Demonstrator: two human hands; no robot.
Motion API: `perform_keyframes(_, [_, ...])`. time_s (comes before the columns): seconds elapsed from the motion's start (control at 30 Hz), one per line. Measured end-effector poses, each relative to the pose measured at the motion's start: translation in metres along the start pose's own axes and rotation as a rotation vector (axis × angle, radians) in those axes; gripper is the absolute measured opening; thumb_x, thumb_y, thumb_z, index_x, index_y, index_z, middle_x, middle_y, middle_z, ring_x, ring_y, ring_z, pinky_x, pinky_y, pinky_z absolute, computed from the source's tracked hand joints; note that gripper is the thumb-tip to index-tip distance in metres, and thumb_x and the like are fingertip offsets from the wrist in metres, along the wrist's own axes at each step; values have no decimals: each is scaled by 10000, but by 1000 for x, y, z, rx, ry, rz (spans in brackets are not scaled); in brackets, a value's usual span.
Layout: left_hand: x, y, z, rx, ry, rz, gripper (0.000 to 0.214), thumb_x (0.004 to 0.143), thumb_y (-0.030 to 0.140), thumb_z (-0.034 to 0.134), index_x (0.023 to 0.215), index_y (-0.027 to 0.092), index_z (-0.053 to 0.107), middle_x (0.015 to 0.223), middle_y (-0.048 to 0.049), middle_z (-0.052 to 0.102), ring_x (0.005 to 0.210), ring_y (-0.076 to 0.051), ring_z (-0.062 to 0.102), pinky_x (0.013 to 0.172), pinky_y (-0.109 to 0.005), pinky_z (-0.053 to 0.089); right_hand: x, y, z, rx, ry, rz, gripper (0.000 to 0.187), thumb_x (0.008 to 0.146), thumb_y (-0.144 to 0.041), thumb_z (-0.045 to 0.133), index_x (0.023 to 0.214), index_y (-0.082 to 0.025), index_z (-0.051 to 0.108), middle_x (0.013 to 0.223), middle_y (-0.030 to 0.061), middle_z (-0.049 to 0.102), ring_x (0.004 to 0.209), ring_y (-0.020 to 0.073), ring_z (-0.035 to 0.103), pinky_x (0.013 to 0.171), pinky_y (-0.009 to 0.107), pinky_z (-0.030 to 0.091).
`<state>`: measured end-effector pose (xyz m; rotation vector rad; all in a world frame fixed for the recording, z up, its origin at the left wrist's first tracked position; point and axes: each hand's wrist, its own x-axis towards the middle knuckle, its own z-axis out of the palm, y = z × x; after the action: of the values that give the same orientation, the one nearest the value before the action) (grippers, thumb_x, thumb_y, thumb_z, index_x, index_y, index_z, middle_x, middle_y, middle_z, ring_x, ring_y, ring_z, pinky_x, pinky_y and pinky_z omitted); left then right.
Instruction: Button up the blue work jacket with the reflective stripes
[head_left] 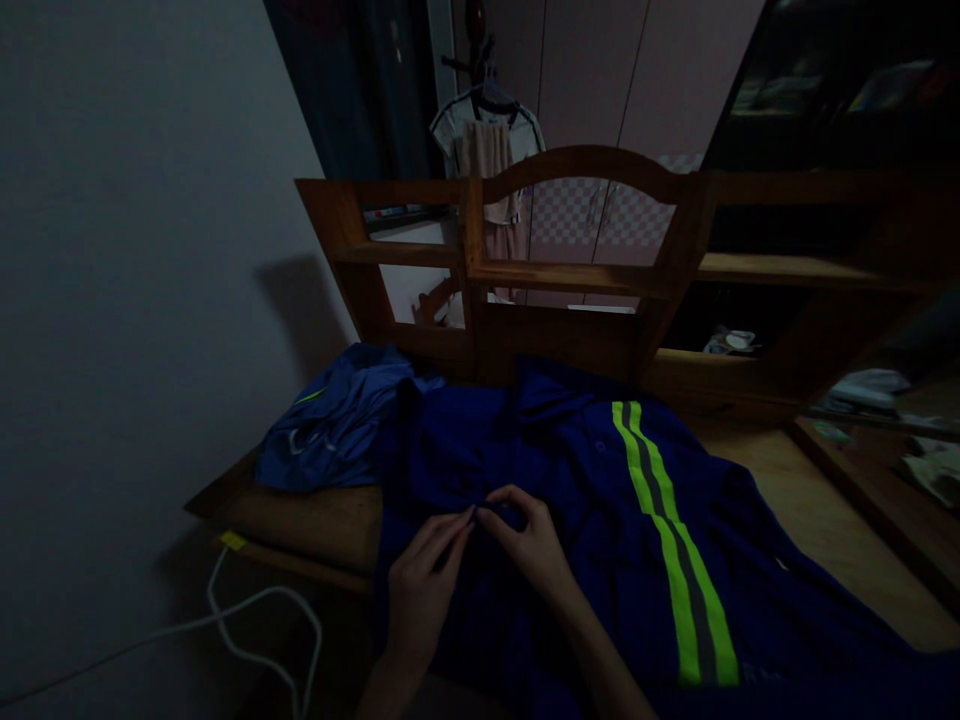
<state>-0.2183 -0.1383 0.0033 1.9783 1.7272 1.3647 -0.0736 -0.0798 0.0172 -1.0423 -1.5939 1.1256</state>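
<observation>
A dark blue work jacket (559,450) with a yellow-green and grey reflective stripe (664,510) lies spread out on a wooden board. Over its middle, my left hand (427,565) and my right hand (529,540) meet fingertip to fingertip. Both pinch the jacket's fabric between thumb and fingers, the left one at a raised bit of cloth, the right one just beside it. Whether a button sits between the fingertips is too dark to tell. A small round button (600,447) shows on the jacket, left of the stripe.
A lighter blue garment (330,420) lies crumpled at the left by the wall. Behind the jacket rises a wooden shelf frame (570,275). A white cable (262,600) loops below the board's left edge. Clothes hang on a rack (487,130) farther back.
</observation>
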Motion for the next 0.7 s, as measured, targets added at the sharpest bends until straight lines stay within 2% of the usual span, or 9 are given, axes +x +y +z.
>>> perform_keyframes(0.1, [2, -1, -4, -33, -5, -45, 266, 873, 212, 532, 1118, 260, 624, 1028, -13, 647, 962, -166, 608, 890, -285, 482, -1, -1, 1, 4, -19, -8, 184, 795, -352, 612, 876, -187, 629, 854, -8, 651, 844, 157, 596, 790, 246, 429])
perform_keyframes(0.4, [0, -3, -6, -69, -37, 5, 252, 859, 184, 530, 1069, 251, 651, 1044, -25, 654, 976, -171, 613, 904, -278, 479, -2, -1, 4, -172, 20, -76, 100, 796, -247, 576, 877, -191, 594, 834, -11, 636, 808, 150, 599, 751, 236, 434])
perform_keyframes(0.47, [-1, -2, -3, -123, -44, -65, 251, 855, 215, 538, 1076, 260, 647, 1075, -22, 647, 999, -176, 608, 912, -282, 477, -3, 2, 6, -268, 47, -144, 100, 806, -217, 555, 894, -186, 590, 851, 8, 629, 817, 153, 596, 753, 240, 434])
perform_keyframes(0.53, [0, -3, 0, -244, -70, -202, 275, 857, 265, 535, 1118, 257, 623, 1127, -29, 628, 1014, -179, 607, 899, -279, 486, -3, 6, 7, -382, 77, -223, 117, 812, -183, 533, 915, -176, 589, 866, 30, 623, 833, 161, 592, 766, 253, 435])
perform_keyframes(0.63, [6, -6, 3, -446, -101, -424, 406, 837, 350, 555, 1226, 236, 545, 1147, -54, 615, 1012, -184, 610, 850, -256, 501, -3, 14, 9, -492, 108, -319, 118, 816, -160, 520, 913, -164, 588, 851, 44, 623, 815, 164, 595, 760, 263, 444])
perform_keyframes(0.7, [12, -8, 3, -526, -124, -503, 498, 817, 395, 570, 1281, 231, 493, 1091, -61, 630, 926, -174, 631, 772, -235, 512, -3, 18, 11, -510, 131, -349, 113, 829, -167, 519, 920, -167, 585, 852, 42, 629, 804, 161, 600, 756, 264, 449])
